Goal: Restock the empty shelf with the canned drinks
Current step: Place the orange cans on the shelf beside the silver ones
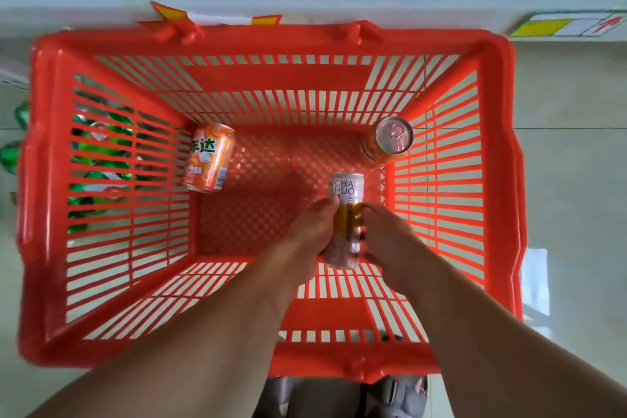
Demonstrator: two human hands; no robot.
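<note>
Can (345, 214): slim, white-and-gold, "CHA HUO" print | gripped by both hands

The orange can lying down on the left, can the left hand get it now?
Probably not yet: the left hand grips the slim white can. Otherwise the orange can lies uncovered on the basket floor.

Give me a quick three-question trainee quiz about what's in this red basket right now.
1. How many cans are in the red basket?
2. True or false: the slim white can is held between both hands.
3. Which orange can shows its pull-tab top: A) the left orange can, B) the right orange can?

Key: 1. Three. 2. True: left hand and right hand grip it. 3. B.
</note>
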